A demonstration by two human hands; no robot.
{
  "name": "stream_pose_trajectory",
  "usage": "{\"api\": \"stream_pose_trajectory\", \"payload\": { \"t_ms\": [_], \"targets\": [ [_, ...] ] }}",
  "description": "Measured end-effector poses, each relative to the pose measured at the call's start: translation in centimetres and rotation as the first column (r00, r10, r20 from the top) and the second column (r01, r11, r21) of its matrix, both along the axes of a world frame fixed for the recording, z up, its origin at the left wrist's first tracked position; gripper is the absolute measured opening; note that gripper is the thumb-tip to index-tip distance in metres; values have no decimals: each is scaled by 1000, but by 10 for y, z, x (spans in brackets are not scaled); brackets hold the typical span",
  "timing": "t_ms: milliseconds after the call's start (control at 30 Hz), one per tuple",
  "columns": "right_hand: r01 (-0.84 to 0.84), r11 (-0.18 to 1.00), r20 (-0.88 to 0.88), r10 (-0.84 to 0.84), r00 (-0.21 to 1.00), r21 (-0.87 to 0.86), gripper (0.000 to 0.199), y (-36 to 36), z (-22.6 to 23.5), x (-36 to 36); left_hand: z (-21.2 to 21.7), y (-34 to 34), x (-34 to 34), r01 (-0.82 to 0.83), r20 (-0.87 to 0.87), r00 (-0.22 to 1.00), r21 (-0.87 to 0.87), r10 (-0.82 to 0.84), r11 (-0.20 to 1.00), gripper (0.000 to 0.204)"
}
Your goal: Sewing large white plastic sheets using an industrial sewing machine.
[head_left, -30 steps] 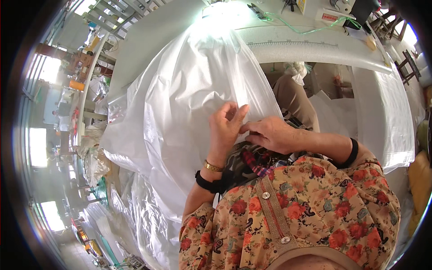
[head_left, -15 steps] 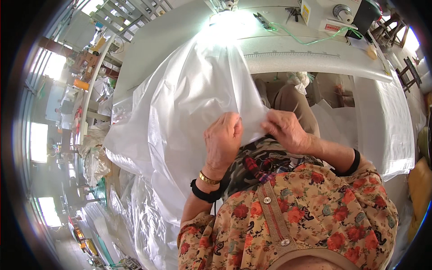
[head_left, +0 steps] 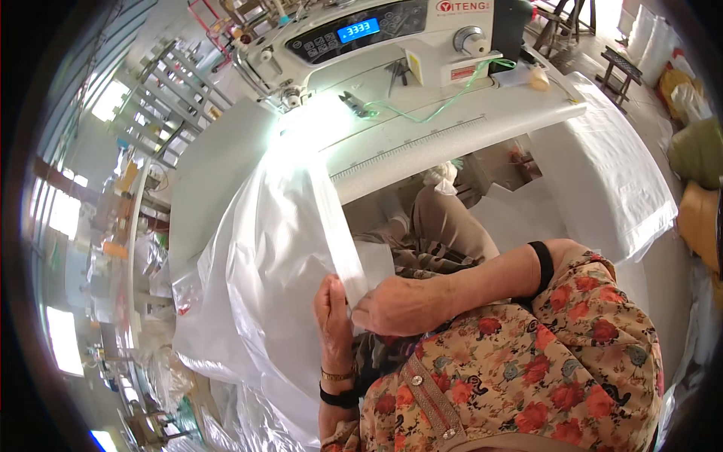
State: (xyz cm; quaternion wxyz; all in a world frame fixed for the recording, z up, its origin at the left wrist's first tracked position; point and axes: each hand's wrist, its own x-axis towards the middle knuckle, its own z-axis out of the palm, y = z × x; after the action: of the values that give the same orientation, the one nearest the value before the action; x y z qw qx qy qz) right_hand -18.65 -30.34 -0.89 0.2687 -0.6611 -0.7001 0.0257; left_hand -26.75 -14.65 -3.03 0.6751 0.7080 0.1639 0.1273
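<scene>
A large sheet of thin, shiny white plastic (head_left: 256,264) spreads from beneath the lit needle area of a white sewing machine (head_left: 361,38) down over my lap. Its right side runs toward me as a narrow, straight folded strip. Near the lower end of that strip, my left hand (head_left: 332,320) is closed on the sheet, wearing a gold-coloured watch at the wrist. Right beside it, my right hand (head_left: 403,305) is closed on the strip's edge, its fingertips partly hidden. Bright glare hides the needle and the sheet's far end.
Thread snips (head_left: 357,105) and a loose green thread (head_left: 444,105) lie on the machine table (head_left: 422,124), which has a ruler scale along its front. More white sheeting (head_left: 602,166) hangs at the right. A dark stool (head_left: 621,71) stands beyond, and a slatted grey rack (head_left: 177,98) at far left.
My view has tilted up, showing more of the machine. Both hands have come closer together, and the sheet's right edge is now drawn into a straight strip between machine and hands.
</scene>
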Motion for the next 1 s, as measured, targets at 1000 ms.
{"api": "stream_pose_trajectory", "payload": {
  "t_ms": [1000],
  "targets": [
    [-298,830,-338,141,930,-473,27,114,-61,99,11,51,-26,-4,18,1000,878,-25,478,3]
  ]
}}
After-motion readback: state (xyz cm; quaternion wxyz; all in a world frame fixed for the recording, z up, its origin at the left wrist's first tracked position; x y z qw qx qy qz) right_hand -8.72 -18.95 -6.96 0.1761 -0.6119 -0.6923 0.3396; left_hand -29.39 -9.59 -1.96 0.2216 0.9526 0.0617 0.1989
